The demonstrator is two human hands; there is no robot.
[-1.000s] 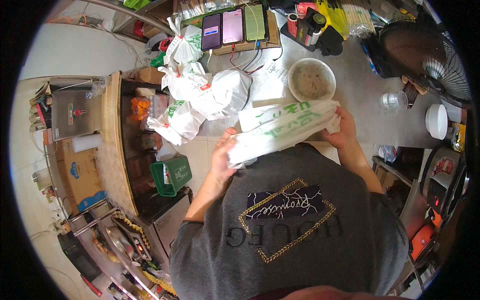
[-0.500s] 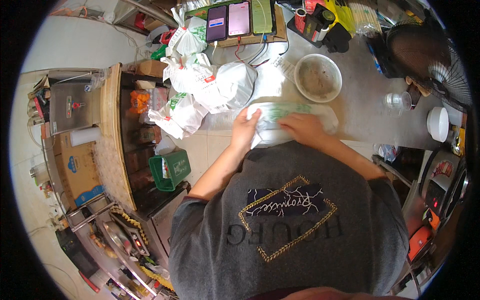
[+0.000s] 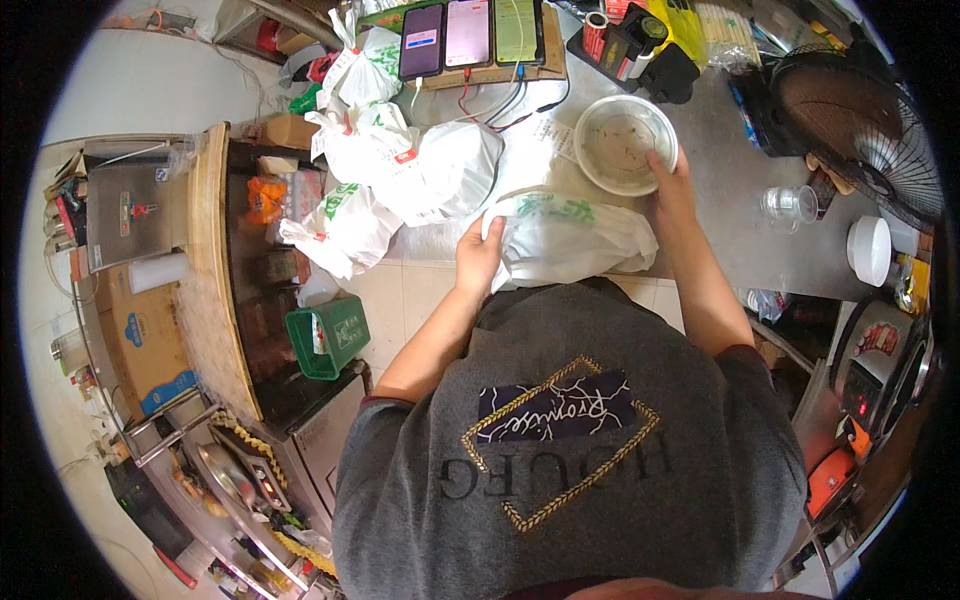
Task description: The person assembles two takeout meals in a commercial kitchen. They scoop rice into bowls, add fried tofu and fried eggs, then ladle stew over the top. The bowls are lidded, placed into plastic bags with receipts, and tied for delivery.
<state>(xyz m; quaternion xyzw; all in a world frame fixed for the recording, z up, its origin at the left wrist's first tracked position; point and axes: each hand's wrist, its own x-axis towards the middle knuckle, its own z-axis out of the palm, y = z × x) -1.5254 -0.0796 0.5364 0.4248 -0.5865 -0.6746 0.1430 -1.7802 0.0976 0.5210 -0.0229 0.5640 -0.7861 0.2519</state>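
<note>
A white plastic bag [image 3: 575, 240] with green print lies at the table's near edge, right against my shirt. My left hand [image 3: 480, 258] grips its left end, thumb on top and the other fingers behind the plastic. To the upper right is a round, pale takeaway bowl [image 3: 622, 140], which seems to have a clear lid; a brownish content shows faintly inside. My right hand [image 3: 672, 185] holds this bowl at its lower right rim, the thumb over the edge and the remaining fingers mostly hidden beneath.
Several tied white bags [image 3: 455, 170] stand left of the bowl. Three phones [image 3: 468, 35] with cables lean at the back. On the right are a black fan [image 3: 845, 125], clear cups [image 3: 790, 205] and white bowls [image 3: 868, 250]. A green bin [image 3: 335, 338] stands lower left.
My right hand has left the plastic bag and moved up and right onto the bowl's rim. The bag looks more spread and puffed out. My left hand stays on the bag.
</note>
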